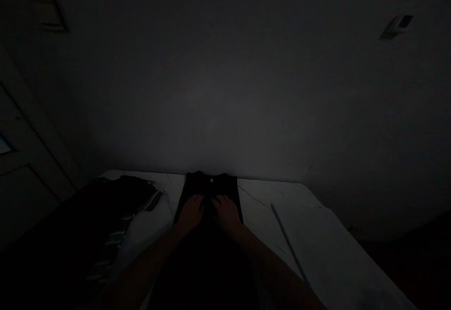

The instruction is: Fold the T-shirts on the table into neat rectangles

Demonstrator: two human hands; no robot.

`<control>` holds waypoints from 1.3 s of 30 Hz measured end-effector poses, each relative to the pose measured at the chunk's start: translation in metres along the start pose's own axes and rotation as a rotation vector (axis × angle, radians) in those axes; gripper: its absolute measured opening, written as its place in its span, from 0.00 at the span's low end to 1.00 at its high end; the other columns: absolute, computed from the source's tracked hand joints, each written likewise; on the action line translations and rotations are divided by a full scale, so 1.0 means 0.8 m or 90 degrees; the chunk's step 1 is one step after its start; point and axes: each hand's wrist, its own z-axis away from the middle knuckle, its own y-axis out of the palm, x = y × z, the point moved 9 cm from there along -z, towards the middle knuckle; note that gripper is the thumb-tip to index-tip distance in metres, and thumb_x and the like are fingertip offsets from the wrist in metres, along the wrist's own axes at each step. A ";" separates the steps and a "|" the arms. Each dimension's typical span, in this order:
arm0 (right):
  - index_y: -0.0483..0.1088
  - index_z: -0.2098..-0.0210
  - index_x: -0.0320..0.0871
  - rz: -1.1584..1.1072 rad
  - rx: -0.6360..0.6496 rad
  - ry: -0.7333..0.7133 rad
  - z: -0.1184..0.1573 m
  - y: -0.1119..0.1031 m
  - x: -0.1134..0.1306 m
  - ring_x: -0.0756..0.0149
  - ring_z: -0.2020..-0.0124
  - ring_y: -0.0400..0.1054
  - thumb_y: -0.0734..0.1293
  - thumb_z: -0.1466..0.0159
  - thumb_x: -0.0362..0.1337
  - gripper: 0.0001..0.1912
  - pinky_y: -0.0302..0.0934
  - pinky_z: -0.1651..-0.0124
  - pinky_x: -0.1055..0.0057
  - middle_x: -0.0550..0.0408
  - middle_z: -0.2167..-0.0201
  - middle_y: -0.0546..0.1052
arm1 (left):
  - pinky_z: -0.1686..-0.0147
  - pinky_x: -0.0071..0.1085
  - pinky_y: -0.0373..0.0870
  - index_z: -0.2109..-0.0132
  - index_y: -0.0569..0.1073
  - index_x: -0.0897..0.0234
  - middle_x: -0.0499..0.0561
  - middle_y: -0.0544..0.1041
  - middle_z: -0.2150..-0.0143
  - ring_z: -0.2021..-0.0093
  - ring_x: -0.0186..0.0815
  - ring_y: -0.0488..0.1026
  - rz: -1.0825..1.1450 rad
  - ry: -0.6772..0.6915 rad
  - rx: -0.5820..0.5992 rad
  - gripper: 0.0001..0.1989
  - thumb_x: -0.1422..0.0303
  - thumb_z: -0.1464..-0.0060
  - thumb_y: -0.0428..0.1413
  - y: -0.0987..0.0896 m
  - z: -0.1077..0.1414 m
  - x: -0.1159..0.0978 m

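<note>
A black garment (200,186), seemingly a top with a small light label at its neck, lies spread on the pale marble-look table (268,195). Its far end reaches the wall side of the table, and its near part sinks into shadow. My left hand (191,210) rests palm down on the cloth with its fingers laid out flat. Close beside it, my right hand (224,209) also lies flat on the same garment, fingers apart. Neither hand grasps anything that I can see; the dim light hides finer detail.
Dark clothes (116,197) with light-patterned edges cover the table's left side. A thin straight stick (289,242) lies to the right. Behind stands a grey wall (225,89) with a small fixture (396,27); a door (28,145) is at far left.
</note>
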 end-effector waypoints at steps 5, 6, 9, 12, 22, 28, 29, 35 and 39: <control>0.74 0.50 0.42 0.029 0.041 0.069 -0.015 0.013 0.015 0.53 0.49 0.70 0.59 0.30 0.30 0.15 0.62 0.48 0.59 0.40 0.52 0.78 | 0.33 0.52 0.56 0.38 0.70 0.67 0.64 0.71 0.36 0.33 0.48 0.65 -0.201 0.064 0.058 0.22 0.71 0.37 0.47 0.016 0.011 -0.004; 0.74 0.51 0.42 0.027 0.046 0.072 -0.016 0.014 0.014 0.53 0.50 0.71 0.58 0.30 0.29 0.15 0.62 0.49 0.59 0.40 0.53 0.78 | 0.32 0.50 0.56 0.37 0.69 0.68 0.64 0.70 0.35 0.33 0.48 0.64 -0.216 0.059 0.067 0.23 0.71 0.37 0.47 0.017 0.012 -0.003; 0.73 0.49 0.42 0.014 0.041 0.058 -0.013 0.011 0.011 0.54 0.49 0.70 0.58 0.31 0.29 0.16 0.61 0.46 0.59 0.41 0.52 0.78 | 0.33 0.49 0.56 0.31 0.62 0.69 0.65 0.65 0.31 0.31 0.49 0.61 -0.218 0.033 0.061 0.29 0.73 0.39 0.49 0.009 0.009 -0.006; 0.72 0.46 0.44 -0.003 0.041 0.031 -0.006 0.008 0.004 0.56 0.45 0.68 0.59 0.31 0.30 0.17 0.58 0.42 0.59 0.44 0.49 0.78 | 0.32 0.56 0.53 0.28 0.57 0.63 0.62 0.57 0.26 0.27 0.53 0.52 -0.233 0.049 0.069 0.35 0.74 0.42 0.51 0.002 0.000 -0.022; 0.63 0.34 0.40 -0.121 -0.054 0.238 0.040 -0.015 -0.058 0.56 0.41 0.67 0.58 0.28 0.38 0.25 0.59 0.40 0.62 0.42 0.39 0.72 | 0.34 0.56 0.55 0.38 0.72 0.62 0.63 0.74 0.38 0.36 0.52 0.67 -0.273 0.163 0.189 0.21 0.72 0.38 0.51 0.004 -0.015 -0.067; 0.73 0.43 0.42 -0.156 -0.031 0.210 0.079 -0.009 -0.061 0.58 0.43 0.69 0.59 0.31 0.33 0.19 0.59 0.39 0.65 0.46 0.44 0.77 | 0.41 0.42 0.65 0.42 0.74 0.60 0.59 0.78 0.46 0.44 0.44 0.74 -0.240 0.180 0.222 0.20 0.76 0.39 0.52 0.023 -0.018 -0.094; 0.73 0.43 0.42 -0.156 -0.024 0.186 0.082 -0.007 -0.056 0.57 0.43 0.68 0.60 0.31 0.34 0.19 0.58 0.39 0.65 0.46 0.43 0.76 | 0.44 0.40 0.68 0.44 0.76 0.60 0.58 0.79 0.48 0.46 0.44 0.75 -0.243 0.168 0.225 0.18 0.76 0.39 0.51 0.026 -0.020 -0.094; 0.75 0.48 0.42 -0.136 -0.002 0.171 0.087 -0.013 -0.043 0.53 0.43 0.68 0.65 0.32 0.45 0.18 0.59 0.41 0.61 0.44 0.45 0.77 | 0.50 0.37 0.71 0.50 0.78 0.61 0.57 0.80 0.52 0.50 0.43 0.77 -0.239 0.132 0.224 0.12 0.69 0.35 0.51 0.022 -0.028 -0.084; 0.73 0.50 0.42 -0.087 -0.014 0.245 0.070 -0.025 -0.039 0.51 0.48 0.70 0.68 0.35 0.49 0.21 0.63 0.48 0.61 0.42 0.50 0.78 | 0.46 0.35 0.69 0.50 0.78 0.59 0.54 0.81 0.50 0.48 0.41 0.76 -0.230 0.145 0.237 0.15 0.76 0.40 0.53 0.018 -0.028 -0.081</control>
